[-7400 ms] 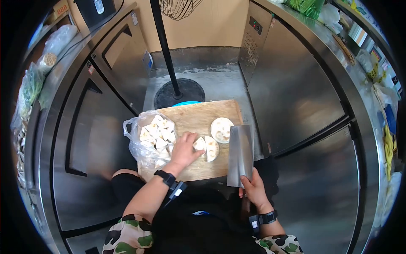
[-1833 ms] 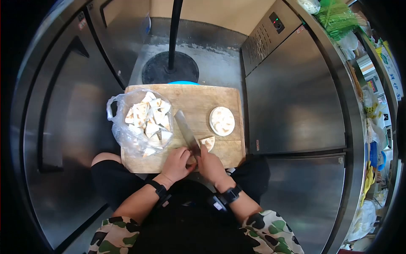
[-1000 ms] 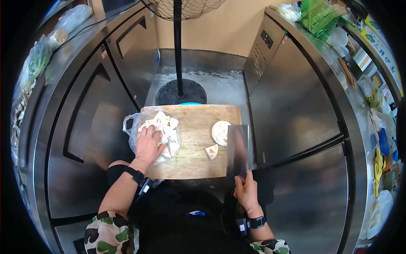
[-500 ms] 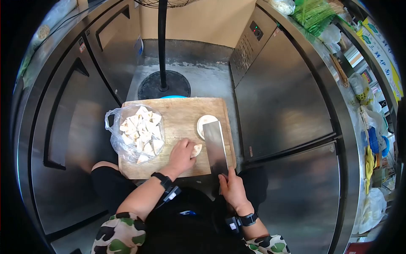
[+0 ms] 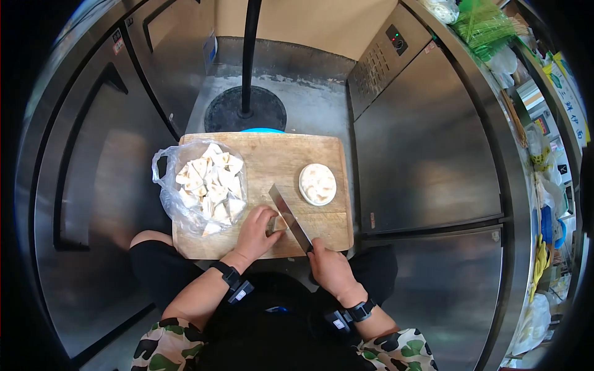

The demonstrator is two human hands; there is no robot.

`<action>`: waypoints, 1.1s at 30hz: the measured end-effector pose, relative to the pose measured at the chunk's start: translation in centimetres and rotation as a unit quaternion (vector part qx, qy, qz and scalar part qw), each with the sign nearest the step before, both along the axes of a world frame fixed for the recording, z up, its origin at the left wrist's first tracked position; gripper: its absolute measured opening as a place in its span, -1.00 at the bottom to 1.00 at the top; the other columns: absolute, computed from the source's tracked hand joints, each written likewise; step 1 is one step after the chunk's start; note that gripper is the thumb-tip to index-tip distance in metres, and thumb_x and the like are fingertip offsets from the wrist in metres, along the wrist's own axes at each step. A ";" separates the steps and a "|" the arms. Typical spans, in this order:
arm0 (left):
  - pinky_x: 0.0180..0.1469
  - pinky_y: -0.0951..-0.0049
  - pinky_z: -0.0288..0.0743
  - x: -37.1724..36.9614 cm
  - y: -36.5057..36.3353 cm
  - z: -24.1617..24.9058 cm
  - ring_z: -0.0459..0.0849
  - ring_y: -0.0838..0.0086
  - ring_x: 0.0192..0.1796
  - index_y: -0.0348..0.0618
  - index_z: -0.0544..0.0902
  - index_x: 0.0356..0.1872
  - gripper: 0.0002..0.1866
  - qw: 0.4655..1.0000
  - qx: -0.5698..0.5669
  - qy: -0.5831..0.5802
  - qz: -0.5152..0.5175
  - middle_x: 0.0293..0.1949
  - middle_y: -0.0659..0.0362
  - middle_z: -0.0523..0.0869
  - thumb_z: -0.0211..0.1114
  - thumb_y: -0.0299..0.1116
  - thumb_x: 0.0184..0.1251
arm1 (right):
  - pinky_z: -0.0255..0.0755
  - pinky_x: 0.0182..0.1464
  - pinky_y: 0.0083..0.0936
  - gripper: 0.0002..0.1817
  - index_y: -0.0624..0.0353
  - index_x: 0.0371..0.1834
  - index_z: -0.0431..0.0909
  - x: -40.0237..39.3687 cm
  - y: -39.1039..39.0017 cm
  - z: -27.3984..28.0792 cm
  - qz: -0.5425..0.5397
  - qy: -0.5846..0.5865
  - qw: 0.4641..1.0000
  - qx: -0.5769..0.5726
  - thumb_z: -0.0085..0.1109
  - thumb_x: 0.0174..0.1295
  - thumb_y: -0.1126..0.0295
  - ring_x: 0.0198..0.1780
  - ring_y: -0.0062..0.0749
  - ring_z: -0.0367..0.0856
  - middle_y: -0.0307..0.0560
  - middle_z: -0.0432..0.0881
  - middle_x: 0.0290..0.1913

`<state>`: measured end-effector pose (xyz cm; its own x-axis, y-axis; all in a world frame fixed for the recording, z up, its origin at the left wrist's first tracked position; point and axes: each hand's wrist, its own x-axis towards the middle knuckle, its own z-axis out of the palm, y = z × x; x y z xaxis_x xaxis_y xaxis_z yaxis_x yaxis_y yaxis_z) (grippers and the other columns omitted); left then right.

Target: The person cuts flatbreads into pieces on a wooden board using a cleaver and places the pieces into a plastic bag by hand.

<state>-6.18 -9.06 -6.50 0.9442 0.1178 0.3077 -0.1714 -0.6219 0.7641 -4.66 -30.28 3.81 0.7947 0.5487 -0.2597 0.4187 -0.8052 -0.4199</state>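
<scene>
My right hand [image 5: 333, 267] grips the handle of a cleaver [image 5: 292, 217], its blade on edge and slanting up to the left over the wooden cutting board [image 5: 260, 151]. Close to the blade's left side, my left hand [image 5: 255, 234] has its fingers closed on a small piece of flatbread [image 5: 280, 223], partly hidden by fingers and blade. Round pale flatbreads [image 5: 318, 183], seemingly stacked, lie on the board's right side. On the left, a clear plastic bag [image 5: 168, 185] gapes around many white, wedge-like cut pieces [image 5: 213, 182].
The board rests at my knees between stainless steel cabinets [image 5: 99, 185] on the left and more cabinets [image 5: 427, 154] on the right. Beyond it stands a black pole on a round base [image 5: 216, 111]. Bags and packets crowd the right counter [image 5: 538, 297].
The cleaver has swung left from beside the round flatbreads, turning on edge next to my left hand. The flatbreads are now uncovered. The whole view has shifted slightly.
</scene>
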 end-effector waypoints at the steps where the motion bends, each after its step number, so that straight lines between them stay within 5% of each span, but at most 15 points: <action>1: 0.11 0.19 0.51 0.1 0.1 0.1 0.57 0.05 0.06 -0.23 0.57 -0.10 -0.53 1.000 0.004 -0.005 0.001 -0.05 0.01 0.58 0.56 -0.41 -0.07 | 0.49 -0.30 0.12 -0.77 0.21 -0.05 0.28 0.2 0.1 -0.1 0.008 0.004 1.000 -0.006 0.08 0.38 0.37 -0.36 0.30 0.65 0.29 0.62 -0.50; 13: 0.02 0.21 0.53 0.3 0.1 -0.2 0.60 0.12 -0.04 -0.19 0.59 -0.16 -0.59 1.000 0.005 0.007 0.004 -0.09 0.08 0.61 0.55 -0.38 -0.06 | 0.45 -0.34 0.14 -0.77 0.26 -0.05 0.26 2.7 1.3 -0.7 0.031 0.102 0.994 -0.033 0.05 0.41 0.38 -0.39 0.34 0.62 0.33 0.60 -0.52; 22: -0.01 0.23 0.56 -0.3 -0.3 0.3 0.62 0.05 -0.03 -0.19 0.58 -0.13 -0.52 0.998 0.062 0.021 -0.022 -0.08 0.02 0.59 0.58 -0.32 -0.10 | 0.43 -0.35 0.16 -0.71 0.27 0.04 0.30 6.2 6.9 -4.1 0.006 0.020 0.998 0.054 0.08 0.39 0.36 -0.37 0.36 0.61 0.37 0.62 -0.46; 28: 0.10 0.24 0.54 -0.1 -1.2 2.0 0.60 0.08 0.08 -0.22 0.54 0.03 -0.40 0.994 0.108 0.001 0.033 0.07 0.02 0.54 0.57 -0.24 -0.06 | 0.46 -0.28 0.12 -0.80 0.25 -0.10 0.35 2.8 2.0 -1.8 -0.066 -0.042 0.987 0.143 0.10 0.40 0.38 -0.29 0.35 0.61 0.36 0.62 -0.41; 33: -0.05 0.19 0.60 2.5 -2.4 0.5 0.62 0.17 -0.02 -0.06 0.59 0.02 -0.56 0.978 0.200 0.032 -0.039 0.06 0.07 0.55 0.45 -0.21 0.11 | 0.53 -0.36 -0.12 -0.77 0.28 -0.05 0.34 -0.4 -3.4 2.1 -0.154 -0.025 0.967 0.203 0.18 0.38 0.45 -0.30 0.24 0.67 0.28 0.68 -0.34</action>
